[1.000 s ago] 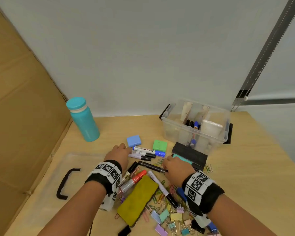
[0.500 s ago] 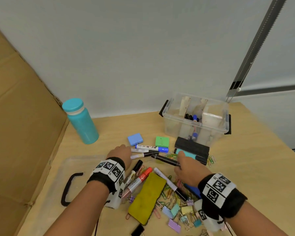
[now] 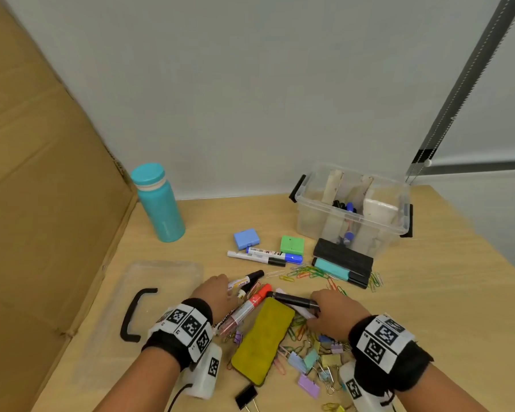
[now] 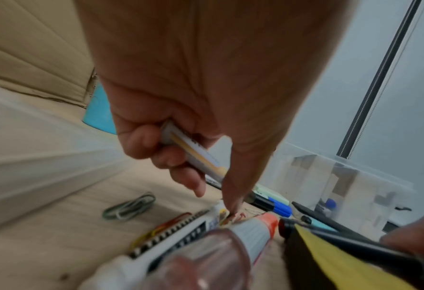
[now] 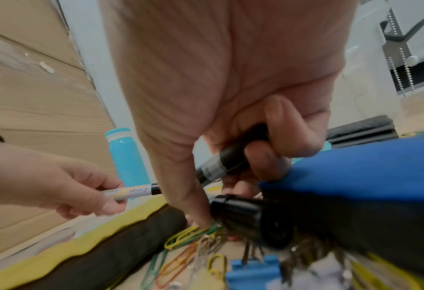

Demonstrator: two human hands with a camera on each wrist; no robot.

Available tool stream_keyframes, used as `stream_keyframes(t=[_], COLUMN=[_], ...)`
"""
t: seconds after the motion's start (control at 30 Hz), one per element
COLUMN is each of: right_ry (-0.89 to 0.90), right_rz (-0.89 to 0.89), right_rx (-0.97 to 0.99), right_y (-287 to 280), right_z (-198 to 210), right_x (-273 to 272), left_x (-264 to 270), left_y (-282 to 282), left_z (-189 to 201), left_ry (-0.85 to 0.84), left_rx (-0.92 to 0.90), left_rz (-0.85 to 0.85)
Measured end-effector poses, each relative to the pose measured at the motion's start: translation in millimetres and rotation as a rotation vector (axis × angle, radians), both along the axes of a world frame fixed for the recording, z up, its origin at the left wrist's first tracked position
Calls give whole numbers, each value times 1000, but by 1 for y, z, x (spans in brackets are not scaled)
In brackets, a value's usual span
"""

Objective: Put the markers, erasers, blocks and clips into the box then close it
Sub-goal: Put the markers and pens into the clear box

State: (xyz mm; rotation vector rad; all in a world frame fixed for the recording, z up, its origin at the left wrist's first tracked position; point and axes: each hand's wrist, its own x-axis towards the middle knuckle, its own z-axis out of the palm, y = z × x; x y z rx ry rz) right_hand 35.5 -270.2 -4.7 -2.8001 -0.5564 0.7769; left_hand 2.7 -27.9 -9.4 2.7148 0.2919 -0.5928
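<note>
My left hand [image 3: 222, 289] grips a white and yellow marker with a black cap [image 3: 246, 281], also seen as the striped marker [image 4: 193, 155]. My right hand [image 3: 324, 309] grips a black marker [image 3: 292, 299], the same black marker [image 5: 227, 159], above the yellow eraser [image 3: 263, 337]. A red-capped marker [image 3: 252, 303] lies between the hands. Two more markers [image 3: 265, 254], a blue block [image 3: 246, 238], a green block [image 3: 292, 244] and a black eraser [image 3: 342, 255] lie in front of the open clear box [image 3: 399, 224], which holds some markers.
The clear lid [image 3: 149, 272] with its black handle lies at the left. A teal bottle [image 3: 158, 203] stands by the cardboard wall [image 3: 42, 203]. Coloured paper clips [image 3: 306, 275] and several binder clips [image 3: 309, 361] are scattered near my right wrist.
Both hands drew back toward me. The left hand left the far markers and took up the white and yellow one. The right hand carried the black marker over the yellow eraser.
</note>
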Motion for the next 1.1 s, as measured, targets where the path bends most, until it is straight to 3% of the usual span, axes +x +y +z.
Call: stream_keyframes(t=[0.2,0.37,0.53,0.63,0.73,0.83,1.1], right_ry=[-20,-8,-116,-239,-393,-482,-421], right_rz=[-41,-33,-138,-260,-325,-272,-4], right_rx=[110,386,652,713,664,510,105], right_y=[-14,-42,-78,-96,-107,-110,-94], right_z=[13,42,85,103,115,119,124], right_x=[4,16,46,74,103,135,199], left_x=[2,3,11,18,25,31,33], left_y=[-2,-5,-8,-12,-22,-31,-38], left_z=[-4,0,15,24,30,33,32], left_ry=[60,84,-12,-78,-147,-177,-178], left_rx=[110,118,43,-2,-22,-39,-72], left_rz=[-16,40,145,164,181,186,205])
